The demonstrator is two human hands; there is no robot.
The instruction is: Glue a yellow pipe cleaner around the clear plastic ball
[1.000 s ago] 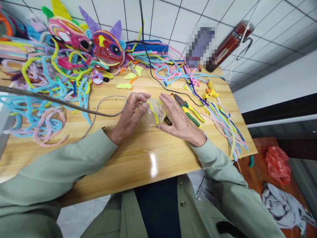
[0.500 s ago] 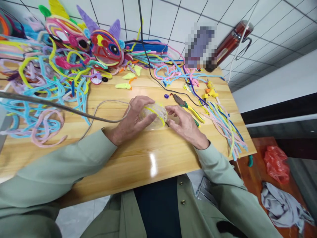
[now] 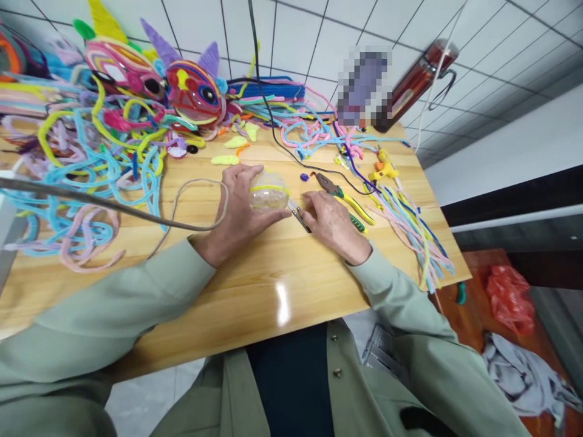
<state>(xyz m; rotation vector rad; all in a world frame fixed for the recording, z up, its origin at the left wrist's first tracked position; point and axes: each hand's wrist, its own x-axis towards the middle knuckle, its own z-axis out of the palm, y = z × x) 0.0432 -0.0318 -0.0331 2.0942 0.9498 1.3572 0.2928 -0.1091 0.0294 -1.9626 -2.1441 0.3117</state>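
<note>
My left hand [image 3: 241, 203] is wrapped round a clear, rounded plastic piece [image 3: 268, 197], its thumb beneath and fingers on the far side. A thin yellow band runs across this plastic piece. Just right of it lies a small tool with a silvery tip and dark handle [image 3: 300, 218]; its exact kind is unclear. My right hand [image 3: 331, 217] rests low over the table beside this tool, thumb and bent fingers slightly apart, the thumb close to the handle. Pliers with yellow-green handles [image 3: 348, 200] lie beyond the right hand, one handle partly hidden by it.
Tangled fuzzy craft stems [image 3: 82, 176] cover the table's left. Two decorated fish-like figures [image 3: 194, 91] stand at the back. A yellow glue gun [image 3: 384, 167], a bundle of stems [image 3: 414, 230] and a red flask [image 3: 416, 85] are on the right. A dark cable [image 3: 273, 115] crosses the table.
The plastic piece has shifted left and turned in my left hand. My right hand has drawn away from it and lowered to the table, and the small tool now shows between them.
</note>
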